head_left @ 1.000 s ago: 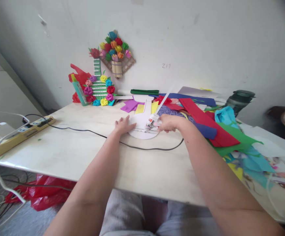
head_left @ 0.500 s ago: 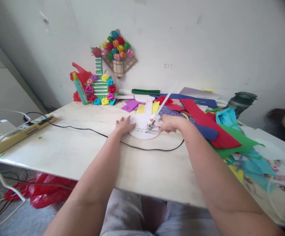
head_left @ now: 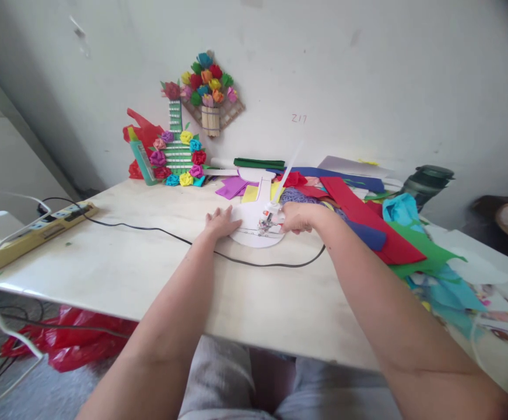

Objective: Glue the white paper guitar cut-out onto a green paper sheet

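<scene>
My right hand [head_left: 298, 217] is closed around a hot glue gun [head_left: 273, 211], whose nozzle points down at a guitar-shaped white card cutout [head_left: 250, 238]. A long clear glue stick [head_left: 289, 172] slants up out of the gun's back. Whether the nozzle touches the card I cannot tell. Pencil lines and small marks run across the cutout's round part. On its left edge my left hand [head_left: 222, 224] lies flat with fingers spread. The gun's black cord [head_left: 271, 266] loops across the table in front of the cutout.
A guitar decorated with paper flowers [head_left: 179, 151] and a green glue bottle [head_left: 142, 160] stand at the back left. Coloured paper and felt [head_left: 367, 227] pile up on the right, near a dark bottle [head_left: 428, 184]. A yellow power strip [head_left: 39, 233] lies along the left edge.
My right hand and the glue gun have shifted slightly left along the cutout, and the glue stick leans a little differently. My left hand has stayed in place on the card.
</scene>
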### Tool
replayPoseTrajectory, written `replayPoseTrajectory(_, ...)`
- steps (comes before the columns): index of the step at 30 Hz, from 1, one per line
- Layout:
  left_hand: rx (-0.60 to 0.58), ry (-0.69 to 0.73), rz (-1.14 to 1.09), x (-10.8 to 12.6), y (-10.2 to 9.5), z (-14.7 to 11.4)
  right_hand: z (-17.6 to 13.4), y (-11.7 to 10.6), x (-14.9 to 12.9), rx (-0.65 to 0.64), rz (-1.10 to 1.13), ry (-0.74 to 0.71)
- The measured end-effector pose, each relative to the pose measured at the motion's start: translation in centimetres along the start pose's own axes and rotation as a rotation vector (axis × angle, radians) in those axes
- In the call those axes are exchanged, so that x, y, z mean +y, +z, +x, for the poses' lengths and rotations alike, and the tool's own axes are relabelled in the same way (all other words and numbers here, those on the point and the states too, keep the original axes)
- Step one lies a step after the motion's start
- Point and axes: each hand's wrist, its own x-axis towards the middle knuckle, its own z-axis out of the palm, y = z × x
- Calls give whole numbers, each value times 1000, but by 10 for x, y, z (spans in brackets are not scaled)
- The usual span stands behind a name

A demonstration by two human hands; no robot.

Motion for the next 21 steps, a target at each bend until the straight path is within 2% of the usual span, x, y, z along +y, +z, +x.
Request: replayPoseTrajectory(21, 9, 3, 7, 0, 1, 1, -5, -8, -8, -41, -19, 37)
